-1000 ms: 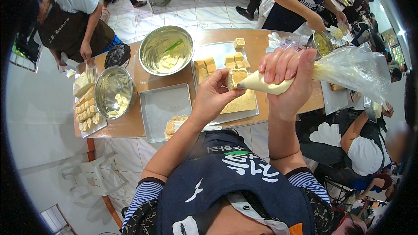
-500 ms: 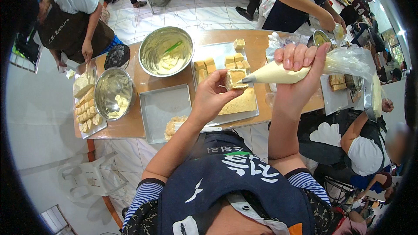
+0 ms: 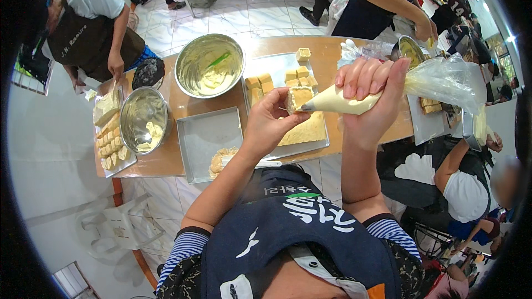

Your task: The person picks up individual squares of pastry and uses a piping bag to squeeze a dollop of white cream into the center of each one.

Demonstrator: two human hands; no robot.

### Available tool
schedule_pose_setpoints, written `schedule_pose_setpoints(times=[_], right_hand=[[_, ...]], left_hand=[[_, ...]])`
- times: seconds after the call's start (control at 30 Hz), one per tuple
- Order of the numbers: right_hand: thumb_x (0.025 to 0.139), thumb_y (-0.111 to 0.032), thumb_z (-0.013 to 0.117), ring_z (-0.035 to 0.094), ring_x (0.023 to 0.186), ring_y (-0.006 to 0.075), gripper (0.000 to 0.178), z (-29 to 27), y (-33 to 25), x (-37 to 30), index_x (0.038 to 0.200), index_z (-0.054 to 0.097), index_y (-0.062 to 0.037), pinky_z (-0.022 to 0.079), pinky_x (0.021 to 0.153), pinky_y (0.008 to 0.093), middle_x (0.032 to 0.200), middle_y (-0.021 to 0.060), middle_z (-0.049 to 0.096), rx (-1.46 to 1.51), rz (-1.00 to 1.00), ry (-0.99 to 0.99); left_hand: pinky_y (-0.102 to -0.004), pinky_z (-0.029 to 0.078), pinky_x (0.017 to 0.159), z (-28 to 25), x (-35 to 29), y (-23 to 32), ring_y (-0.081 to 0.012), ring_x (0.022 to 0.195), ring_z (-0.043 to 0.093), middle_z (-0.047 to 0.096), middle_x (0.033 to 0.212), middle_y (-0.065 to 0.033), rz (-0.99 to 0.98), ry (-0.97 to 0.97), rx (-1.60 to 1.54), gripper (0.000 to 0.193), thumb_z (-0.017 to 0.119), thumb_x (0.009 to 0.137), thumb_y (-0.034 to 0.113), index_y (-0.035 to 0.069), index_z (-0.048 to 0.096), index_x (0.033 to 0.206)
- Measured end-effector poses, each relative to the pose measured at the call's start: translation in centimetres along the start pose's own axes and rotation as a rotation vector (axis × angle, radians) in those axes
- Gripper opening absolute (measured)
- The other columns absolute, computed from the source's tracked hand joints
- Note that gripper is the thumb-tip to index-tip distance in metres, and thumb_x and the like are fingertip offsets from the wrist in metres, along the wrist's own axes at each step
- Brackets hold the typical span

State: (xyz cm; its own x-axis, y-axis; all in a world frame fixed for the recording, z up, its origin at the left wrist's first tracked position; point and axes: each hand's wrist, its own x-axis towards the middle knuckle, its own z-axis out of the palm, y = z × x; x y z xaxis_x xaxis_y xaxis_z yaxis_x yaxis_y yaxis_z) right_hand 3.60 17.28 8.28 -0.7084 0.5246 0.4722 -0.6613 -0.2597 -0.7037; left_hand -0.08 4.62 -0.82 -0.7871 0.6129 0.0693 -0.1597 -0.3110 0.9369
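Observation:
Between the fingers and thumb of my left hand point(image 3: 270, 124) is a small square piece of cake point(image 3: 300, 98), with pale cream around its edges. My right hand point(image 3: 372, 91) squeezes a clear piping bag point(image 3: 338, 98) filled with pale yellow cream, its twisted top trailing off to the right. The bag's metal tip meets the lower right corner of the cake piece. Under and beyond my hands lies a tray point(image 3: 327, 143) with a larger cake slab point(image 3: 303, 130) and several cut cake cubes point(image 3: 299, 77).
An empty-looking metal tray point(image 3: 208, 127) with crumbly scraps and a white-handled spatula point(image 3: 266, 164) sits left. Two steel bowls of cream, one large point(image 3: 185, 61) and one smaller point(image 3: 128, 116), stand beyond. Co-workers stand at the table's left and far right; a white chair point(image 3: 124, 224) is lower left.
My right hand and the piping bag have shifted slightly left, and the tip has moved down to the cake's lower corner. My left hand stays nearly in place.

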Motion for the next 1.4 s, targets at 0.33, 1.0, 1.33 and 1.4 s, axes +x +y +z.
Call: schedule_pose_setpoints(times=[0.33, 1.0, 1.33, 1.4], right_hand=[[0.093, -0.033, 0.022, 0.037, 0.040, 0.0128, 0.043, 0.4, 0.0, -0.4, 0.057, 0.034, -0.0114, 0.037, 0.049, 0.0298, 0.045, 0.0011, 0.034, -0.080, -0.068, -0.128], [0.091, -0.031, 0.031, 0.045, 0.047, 0.0165, 0.047, 1.0, -0.3, -0.7, 0.051, 0.038, -0.0073, 0.040, 0.052, 0.0305, 0.047, 0.0053, 0.042, -0.051, -0.098, -0.233], [0.092, -0.036, 0.020, 0.040, 0.042, 0.0128, 0.044, 1.2, -0.4, -0.3, 0.059, 0.035, -0.0114, 0.039, 0.050, 0.0295, 0.048, 0.0009, 0.038, -0.128, -0.175, -0.291], [0.092, -0.036, 0.020, 0.040, 0.042, 0.0129, 0.044, 1.2, -0.5, -0.2, 0.059, 0.035, -0.0114, 0.039, 0.050, 0.0294, 0.048, 0.0008, 0.038, -0.114, -0.178, -0.285]], left_hand=[[-0.0210, 0.047, 0.069, 0.1, -0.1, 0.3, -0.0098, 0.081, 0.056, 0.057, 0.090, -0.0066, 0.007, 0.003, -0.001, 0.039, 0.066, 0.069, 0.002, -0.004, 0.048, 0.104], [-0.0200, 0.046, 0.065, -0.1, -0.1, -0.5, -0.0076, 0.073, 0.056, 0.058, 0.082, -0.0047, 0.027, 0.016, 0.035, 0.036, 0.069, 0.067, 0.007, -0.002, 0.052, 0.098], [-0.0201, 0.046, 0.064, -0.1, 0.0, -0.5, -0.0079, 0.072, 0.056, 0.059, 0.082, -0.0046, 0.035, 0.005, 0.063, 0.035, 0.069, 0.068, 0.009, -0.002, 0.053, 0.097], [-0.0201, 0.046, 0.065, -0.2, -0.1, -0.4, -0.0078, 0.072, 0.056, 0.059, 0.082, -0.0046, 0.039, 0.001, 0.094, 0.035, 0.069, 0.068, 0.009, -0.002, 0.053, 0.097]])
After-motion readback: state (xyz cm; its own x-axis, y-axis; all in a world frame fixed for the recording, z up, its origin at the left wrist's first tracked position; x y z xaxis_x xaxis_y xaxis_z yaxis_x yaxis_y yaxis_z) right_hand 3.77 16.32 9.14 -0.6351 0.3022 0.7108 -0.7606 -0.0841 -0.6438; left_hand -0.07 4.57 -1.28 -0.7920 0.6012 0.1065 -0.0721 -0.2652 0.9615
